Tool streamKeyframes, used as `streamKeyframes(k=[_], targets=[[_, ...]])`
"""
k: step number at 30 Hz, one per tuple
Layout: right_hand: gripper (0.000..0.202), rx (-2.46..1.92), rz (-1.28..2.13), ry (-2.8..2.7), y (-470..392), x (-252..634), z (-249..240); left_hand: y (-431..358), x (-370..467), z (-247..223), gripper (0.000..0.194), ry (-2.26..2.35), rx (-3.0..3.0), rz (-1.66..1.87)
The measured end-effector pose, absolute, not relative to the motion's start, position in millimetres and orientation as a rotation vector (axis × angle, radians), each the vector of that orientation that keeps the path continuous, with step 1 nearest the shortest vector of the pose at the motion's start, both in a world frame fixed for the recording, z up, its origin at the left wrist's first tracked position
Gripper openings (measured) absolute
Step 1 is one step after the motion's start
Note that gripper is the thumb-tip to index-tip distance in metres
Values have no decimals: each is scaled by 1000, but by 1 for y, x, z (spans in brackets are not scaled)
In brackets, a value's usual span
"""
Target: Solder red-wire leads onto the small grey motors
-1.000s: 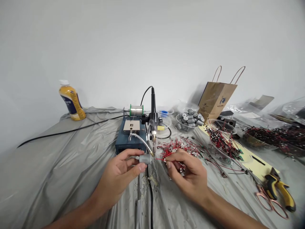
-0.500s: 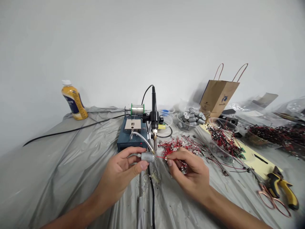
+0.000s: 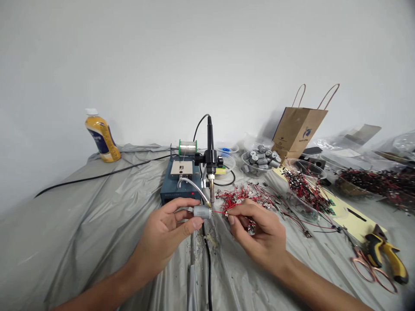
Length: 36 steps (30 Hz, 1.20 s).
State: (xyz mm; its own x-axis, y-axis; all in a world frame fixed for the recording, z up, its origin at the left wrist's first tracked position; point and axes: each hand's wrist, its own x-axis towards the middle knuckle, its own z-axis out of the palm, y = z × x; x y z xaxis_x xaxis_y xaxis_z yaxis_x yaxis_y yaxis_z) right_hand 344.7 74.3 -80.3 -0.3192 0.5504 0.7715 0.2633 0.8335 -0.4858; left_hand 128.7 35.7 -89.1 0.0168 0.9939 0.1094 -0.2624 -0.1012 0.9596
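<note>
Between the thumb and fingers of my left hand (image 3: 171, 233) lies a small grey cylindrical motor (image 3: 202, 212), held sideways with its terminal end to the right. My right hand (image 3: 259, 229) pinches a thin red wire (image 3: 220, 212), whose free end reaches the motor's terminal end. Directly above that spot points the tip of a soldering iron (image 3: 212, 185), clamped upright in a black holder. A curved solder feed tube (image 3: 194, 185) ends beside the iron tip. Whether wire, iron and terminal touch is too small to tell.
Behind my hands stands a blue soldering station (image 3: 167, 185) with a solder spool (image 3: 188, 148). Red wires (image 3: 240, 196) lie piled beyond my right hand. A bowl of motors (image 3: 259, 162), a paper bag (image 3: 298, 131), scissors (image 3: 369, 268) and pliers (image 3: 385, 255) are rightward; a yellow bottle (image 3: 103, 137) stands left.
The motor has risen very slightly toward the iron tip, and the red wire's end is closer to its terminal. Both grips stay the same; the whole view has shifted a little.
</note>
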Motion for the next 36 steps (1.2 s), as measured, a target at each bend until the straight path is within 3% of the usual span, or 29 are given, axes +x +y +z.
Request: streamKeyframes(k=[36], targets=[[13,-624,315,-1948,77,346,-80,36,128,-91,30,940,1116,1360]])
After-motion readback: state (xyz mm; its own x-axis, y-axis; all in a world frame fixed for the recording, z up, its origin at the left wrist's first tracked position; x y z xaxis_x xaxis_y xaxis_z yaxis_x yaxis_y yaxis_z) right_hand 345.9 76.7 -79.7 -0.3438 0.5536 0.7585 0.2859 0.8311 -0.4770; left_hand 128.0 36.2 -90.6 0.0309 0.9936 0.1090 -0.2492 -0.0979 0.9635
